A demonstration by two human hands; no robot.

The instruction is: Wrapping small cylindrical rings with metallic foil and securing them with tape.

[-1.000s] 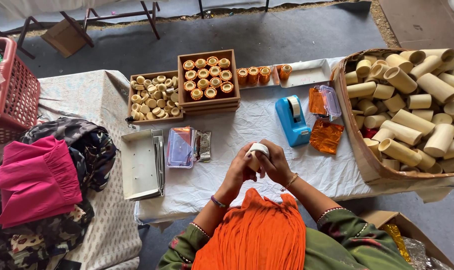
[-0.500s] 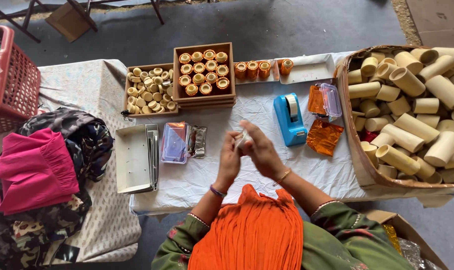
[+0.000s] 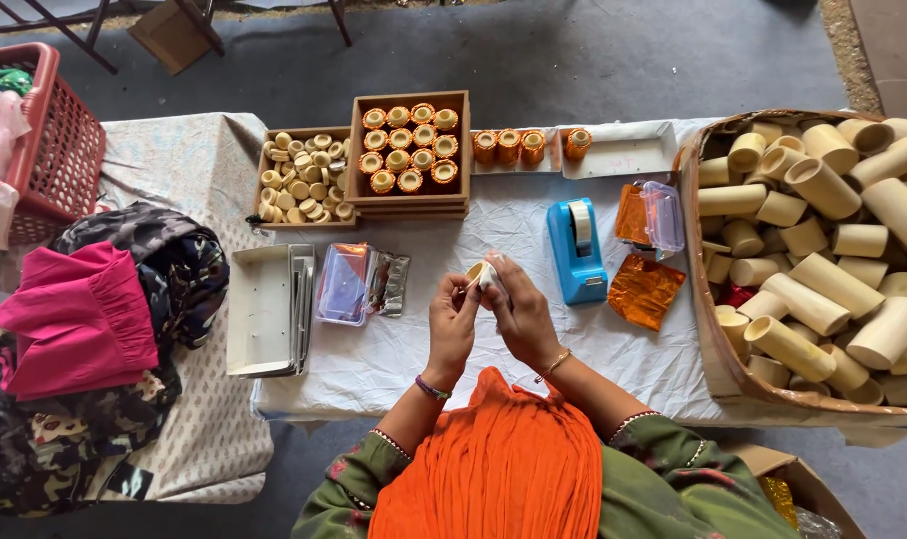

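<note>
A seated person's left hand (image 3: 451,324) and right hand (image 3: 519,317) share a closed grip on 1 small pale tube (image 3: 480,272) above the white worktop (image 3: 493,235), apparently mid-wrapping, with the blue tape dispenser (image 3: 576,250) a likely next reach.

Person, head-camera view: orange pleated scarf (image 3: 493,464) down the chest; dark green patterned sleeves (image 3: 358,484) with white-beaded cuffs; purple beaded bracelet (image 3: 432,388) at left hand (image 3: 453,324); thin gold bangle (image 3: 552,364) at right hand (image 3: 521,317).
</note>
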